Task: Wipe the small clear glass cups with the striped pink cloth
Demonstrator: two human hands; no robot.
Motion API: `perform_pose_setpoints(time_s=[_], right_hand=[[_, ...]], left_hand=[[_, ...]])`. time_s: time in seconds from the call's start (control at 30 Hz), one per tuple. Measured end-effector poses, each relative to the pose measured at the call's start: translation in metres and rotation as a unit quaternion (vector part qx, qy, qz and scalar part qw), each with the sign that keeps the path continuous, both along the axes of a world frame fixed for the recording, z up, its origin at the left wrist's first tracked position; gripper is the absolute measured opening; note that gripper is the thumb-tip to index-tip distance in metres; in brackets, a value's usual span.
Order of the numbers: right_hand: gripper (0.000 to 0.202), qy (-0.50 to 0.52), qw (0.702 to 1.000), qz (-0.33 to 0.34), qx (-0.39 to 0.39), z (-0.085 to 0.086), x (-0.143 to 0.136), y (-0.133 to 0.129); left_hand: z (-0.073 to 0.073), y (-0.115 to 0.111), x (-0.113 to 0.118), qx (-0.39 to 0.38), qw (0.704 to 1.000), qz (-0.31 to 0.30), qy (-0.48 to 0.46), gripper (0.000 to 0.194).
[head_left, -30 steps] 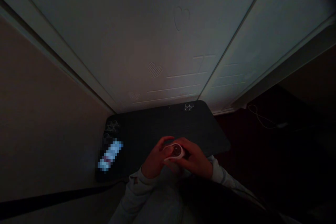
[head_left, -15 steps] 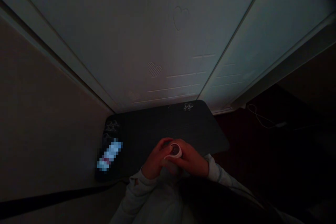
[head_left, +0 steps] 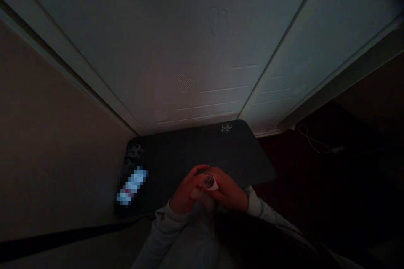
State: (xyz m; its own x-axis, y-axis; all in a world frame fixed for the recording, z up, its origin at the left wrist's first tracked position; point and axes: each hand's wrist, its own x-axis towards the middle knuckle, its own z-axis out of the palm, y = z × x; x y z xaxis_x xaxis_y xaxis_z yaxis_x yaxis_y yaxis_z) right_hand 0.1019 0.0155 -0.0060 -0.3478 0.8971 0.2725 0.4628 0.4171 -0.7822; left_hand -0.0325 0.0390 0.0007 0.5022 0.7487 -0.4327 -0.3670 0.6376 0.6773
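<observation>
A small round object with a pale rim and a darker middle sits between my two hands, in front of my body at the near edge of the dark table. My left hand is curled against its left side, fingers bent over the top. From the right, my right hand wraps round the pale rim. The light is dim, so what exactly the object is cannot be made out.
A blurred-out bright oblong item lies on the table's left end, beside clear tangled pieces. Small clear pieces rest near the back edge. Behind stand white panels with heart patterns. A white cable lies at right.
The round object has tilted and shifted slightly left between my hands. My left fingers have moved a little over it; both hands still hold it.
</observation>
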Motion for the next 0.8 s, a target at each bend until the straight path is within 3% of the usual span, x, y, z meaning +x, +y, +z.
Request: perform_pose_setpoints(time_s=[0.17,0.5,0.8], right_hand=[[0.022,0.015,1.0,0.012,0.012,0.002,0.002,0.001],[0.025,0.024,0.999,-0.032,0.034,0.004,0.007,-0.001],[0.02,0.032,0.999,-0.013,0.034,0.007,0.004,-0.002]], left_hand=[[-0.003,0.0,-0.002,0.004,1.0,-0.003,0.002,0.043],[-0.011,0.004,-0.005,0.044,0.998,0.015,0.03,0.04],[-0.009,0.004,-0.007,0.083,0.99,-0.05,0.102,0.047]])
